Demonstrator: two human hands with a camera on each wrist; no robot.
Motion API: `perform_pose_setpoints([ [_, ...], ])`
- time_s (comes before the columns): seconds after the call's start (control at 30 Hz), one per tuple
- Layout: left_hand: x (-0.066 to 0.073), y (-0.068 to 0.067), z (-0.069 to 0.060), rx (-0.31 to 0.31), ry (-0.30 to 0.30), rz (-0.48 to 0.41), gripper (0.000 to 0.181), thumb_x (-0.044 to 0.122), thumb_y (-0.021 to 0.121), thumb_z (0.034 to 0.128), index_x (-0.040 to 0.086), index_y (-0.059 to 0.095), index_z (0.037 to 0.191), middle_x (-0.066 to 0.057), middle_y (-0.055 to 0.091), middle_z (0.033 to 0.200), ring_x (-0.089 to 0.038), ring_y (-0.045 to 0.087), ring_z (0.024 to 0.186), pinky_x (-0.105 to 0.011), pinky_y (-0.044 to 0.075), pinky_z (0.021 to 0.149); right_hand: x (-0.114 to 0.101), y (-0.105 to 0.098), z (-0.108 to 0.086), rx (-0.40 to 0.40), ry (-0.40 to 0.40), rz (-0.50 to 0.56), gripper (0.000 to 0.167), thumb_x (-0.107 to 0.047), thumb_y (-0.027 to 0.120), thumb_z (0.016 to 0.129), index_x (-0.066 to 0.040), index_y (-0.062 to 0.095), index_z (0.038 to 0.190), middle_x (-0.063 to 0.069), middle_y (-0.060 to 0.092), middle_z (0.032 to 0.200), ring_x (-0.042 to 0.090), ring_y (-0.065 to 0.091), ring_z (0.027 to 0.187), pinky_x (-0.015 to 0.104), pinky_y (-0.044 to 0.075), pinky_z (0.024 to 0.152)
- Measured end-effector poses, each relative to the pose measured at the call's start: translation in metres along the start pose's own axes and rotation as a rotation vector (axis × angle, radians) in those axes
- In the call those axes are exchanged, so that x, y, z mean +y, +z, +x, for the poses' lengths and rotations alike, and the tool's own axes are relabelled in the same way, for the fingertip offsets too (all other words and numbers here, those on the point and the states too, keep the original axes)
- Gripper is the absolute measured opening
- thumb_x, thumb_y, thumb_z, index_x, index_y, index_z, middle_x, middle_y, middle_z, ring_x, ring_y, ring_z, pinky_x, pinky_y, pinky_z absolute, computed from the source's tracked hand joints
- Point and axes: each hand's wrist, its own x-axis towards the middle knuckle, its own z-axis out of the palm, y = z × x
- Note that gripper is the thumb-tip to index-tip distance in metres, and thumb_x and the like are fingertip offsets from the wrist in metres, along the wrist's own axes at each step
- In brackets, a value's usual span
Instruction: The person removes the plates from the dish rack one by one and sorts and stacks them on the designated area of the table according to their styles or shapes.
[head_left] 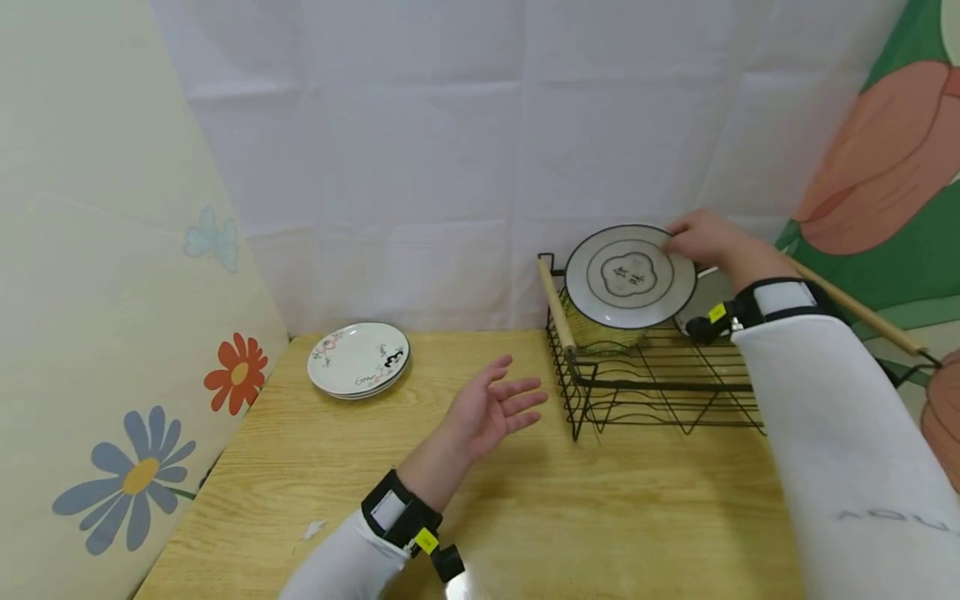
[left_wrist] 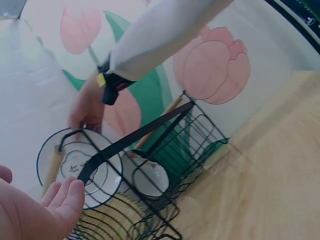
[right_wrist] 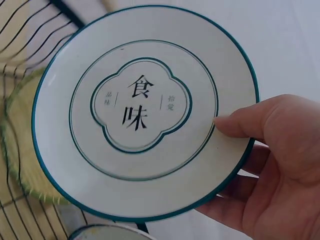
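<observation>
A white plate (right_wrist: 145,175) with a dark green rim and black characters in its middle is tilted over the left part of a black wire rack (head_left: 660,385). My right hand (head_left: 708,242) pinches its right edge, thumb on the face and fingers behind, as the right wrist view shows. Palm up, my left hand (head_left: 491,408) is held over the table just left of the rack, its fingers spread and holding nothing. Behind the plate, a yellow-green woven piece (left_wrist: 112,215) lies in the rack. Beside it is a white bowl-like dish (left_wrist: 150,177), partly hidden.
Stacked white plates (head_left: 360,358) with floral and black designs sit at the table's back left. Wooden handles (head_left: 557,304) top the rack's ends. A white cloth (head_left: 390,167) hangs behind the wooden table (head_left: 600,517). A small white scrap (head_left: 313,529) lies near the left forearm.
</observation>
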Motion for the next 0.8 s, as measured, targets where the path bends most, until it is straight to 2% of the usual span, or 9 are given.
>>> perform_pose_setpoints([
  [0.1,0.011,-0.007,-0.002,0.000,0.038,-0.022,0.056,0.030,0.041,0.1086,0.018,0.027,0.161,-0.023,0.063,0.140,-0.031,0.070,0.121,-0.046,0.055,0.106,-0.001,-0.006,-0.005,0.001,0.035,0.168,0.053,-0.023,0.053,0.105,0.011,0.046,0.146,0.032,0.064,0.117,0.015,0.069,0.076,0.038,0.063,0.071],
  [0.2,0.021,-0.013,-0.005,-0.008,0.063,-0.040,0.054,0.031,0.041,0.1090,0.019,0.029,0.160,-0.011,0.075,0.120,-0.024,0.073,0.111,-0.038,0.060,0.095,-0.003,-0.009,-0.009,0.009,0.061,0.343,0.058,-0.026,0.055,0.106,0.007,0.041,0.152,0.007,0.070,0.103,0.008,0.067,0.076,0.034,0.063,0.073],
  [0.27,0.026,-0.014,-0.007,-0.015,0.076,-0.050,0.052,0.030,0.041,0.1092,0.019,0.030,0.159,-0.004,0.078,0.106,-0.022,0.074,0.106,-0.035,0.061,0.090,-0.003,-0.008,-0.011,0.021,0.075,0.457,0.056,-0.027,0.057,0.105,0.002,0.043,0.151,-0.010,0.069,0.090,0.006,0.068,0.075,0.029,0.062,0.071],
  [0.33,0.030,-0.016,-0.008,-0.023,0.082,-0.060,0.052,0.030,0.041,0.1092,0.019,0.031,0.159,-0.001,0.079,0.099,-0.020,0.075,0.102,-0.034,0.062,0.088,-0.005,-0.006,-0.014,0.034,0.092,0.564,0.050,-0.028,0.060,0.104,-0.005,0.049,0.147,-0.016,0.069,0.084,0.005,0.068,0.074,0.026,0.062,0.070],
  [0.4,0.033,-0.016,-0.010,-0.025,0.082,-0.067,0.051,0.030,0.040,0.1093,0.019,0.032,0.158,-0.001,0.079,0.097,-0.020,0.076,0.100,-0.034,0.062,0.087,-0.007,-0.003,-0.017,0.040,0.099,0.680,0.040,-0.028,0.063,0.103,-0.012,0.055,0.139,-0.016,0.071,0.083,0.006,0.069,0.074,0.025,0.061,0.070],
  [0.47,0.035,-0.016,-0.011,-0.028,0.080,-0.069,0.051,0.029,0.040,0.1093,0.019,0.032,0.158,-0.001,0.079,0.097,-0.020,0.076,0.098,-0.034,0.062,0.087,-0.011,0.001,-0.023,0.044,0.099,0.788,0.022,-0.027,0.065,0.102,-0.018,0.065,0.123,-0.012,0.073,0.083,0.007,0.069,0.073,0.025,0.061,0.068],
  [0.6,0.039,-0.015,-0.016,-0.047,0.081,-0.064,0.049,0.030,0.039,0.1095,0.019,0.033,0.157,-0.002,0.079,0.098,-0.019,0.077,0.097,-0.034,0.062,0.087,-0.020,0.014,-0.037,0.053,0.081,1.012,0.007,-0.021,0.066,0.101,-0.022,0.074,0.102,-0.004,0.074,0.085,0.011,0.069,0.071,0.024,0.059,0.065],
  [0.77,0.043,-0.012,-0.022,-0.077,0.085,-0.053,0.049,0.031,0.037,0.1099,0.020,0.031,0.157,-0.002,0.078,0.100,-0.019,0.077,0.096,-0.034,0.062,0.087,-0.025,0.041,-0.056,0.081,0.025,1.186,0.009,-0.016,0.063,0.102,-0.018,0.071,0.106,0.000,0.077,0.088,0.011,0.073,0.071,0.022,0.059,0.062],
  [0.8,0.043,-0.012,-0.023,-0.080,0.085,-0.053,0.049,0.032,0.037,0.1099,0.021,0.031,0.157,-0.002,0.078,0.100,-0.018,0.077,0.096,-0.034,0.062,0.087,-0.026,0.047,-0.061,0.074,0.011,1.203,0.011,-0.016,0.061,0.104,-0.018,0.071,0.108,0.001,0.077,0.087,0.011,0.073,0.069,0.020,0.058,0.057],
])
